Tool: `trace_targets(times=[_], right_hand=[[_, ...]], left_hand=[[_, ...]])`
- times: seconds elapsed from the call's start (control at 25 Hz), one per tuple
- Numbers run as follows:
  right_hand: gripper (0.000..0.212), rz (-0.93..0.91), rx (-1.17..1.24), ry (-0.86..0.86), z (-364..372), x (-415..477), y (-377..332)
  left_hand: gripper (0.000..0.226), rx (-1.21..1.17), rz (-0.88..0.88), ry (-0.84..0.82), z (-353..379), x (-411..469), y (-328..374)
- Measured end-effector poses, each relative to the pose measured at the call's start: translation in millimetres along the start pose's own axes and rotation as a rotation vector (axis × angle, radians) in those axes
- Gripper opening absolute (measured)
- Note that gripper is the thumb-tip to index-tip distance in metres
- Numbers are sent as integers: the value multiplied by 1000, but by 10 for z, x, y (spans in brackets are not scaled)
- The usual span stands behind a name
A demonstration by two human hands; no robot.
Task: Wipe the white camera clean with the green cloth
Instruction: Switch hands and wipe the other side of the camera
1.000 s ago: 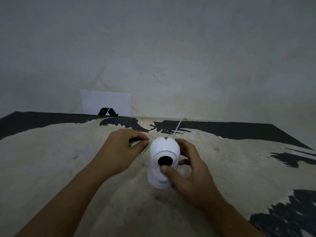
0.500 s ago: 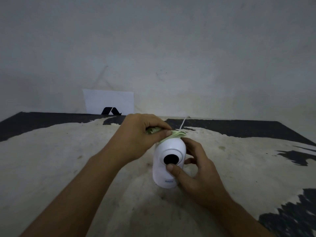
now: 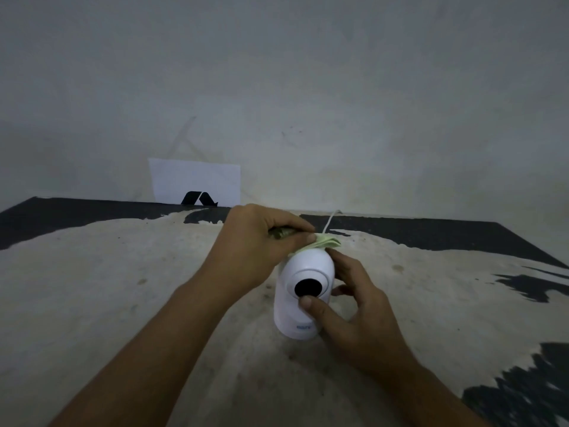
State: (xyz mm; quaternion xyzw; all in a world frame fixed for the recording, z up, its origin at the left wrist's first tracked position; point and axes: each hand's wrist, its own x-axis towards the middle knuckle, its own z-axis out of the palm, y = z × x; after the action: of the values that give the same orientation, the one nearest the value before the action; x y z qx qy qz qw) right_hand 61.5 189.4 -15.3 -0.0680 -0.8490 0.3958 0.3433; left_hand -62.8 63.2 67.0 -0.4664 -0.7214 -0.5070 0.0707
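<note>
White camera (image 3: 303, 295) upright on the worktop (image 3: 123, 288), near centre, lens facing the viewer; left hand (image 3: 255, 245) grip closed on the folded green cloth (image 3: 320, 242), pressing it on the camera's top; right hand (image 3: 354, 312) grip wrapped round the body, thumb just below the lens; thin white cable (image 3: 330, 220) behind, probably the camera's; white card (image 3: 197, 181) against the wall.

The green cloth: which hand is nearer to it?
Left. The left hand pinches the green cloth on top of the white camera; the right hand holds the camera body below it.
</note>
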Motion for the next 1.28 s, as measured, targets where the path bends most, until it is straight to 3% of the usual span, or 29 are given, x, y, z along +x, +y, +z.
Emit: trace_targets(times=[0.28,0.4,0.52,0.76,0.96,1.16,1.28], right_hand=[[68,-13,-4,-8,4,-10,-4],[71,-24,-5,5,16,-6,-11],[63,-36,0,18,14,-2,-19],[59,-16,25,22,-3,-10,-20],[57,-38,13,17,2,-6,-19],[60,-36,25,23,-2,-17,-24],[60,-41,20,24,-3,-13,-17]], left_hand=[[11,-8,-250,24,-45,13,-174],[12,-205,-223,26,-50,20,-89],[14,-163,-164,-43,24,31,-26],[15,-184,-353,97,12,40,-172],[16,-300,-250,-88,0,71,-80],[12,-320,-491,89,90,35,-224],[18,-389,-431,49,6,38,-222]])
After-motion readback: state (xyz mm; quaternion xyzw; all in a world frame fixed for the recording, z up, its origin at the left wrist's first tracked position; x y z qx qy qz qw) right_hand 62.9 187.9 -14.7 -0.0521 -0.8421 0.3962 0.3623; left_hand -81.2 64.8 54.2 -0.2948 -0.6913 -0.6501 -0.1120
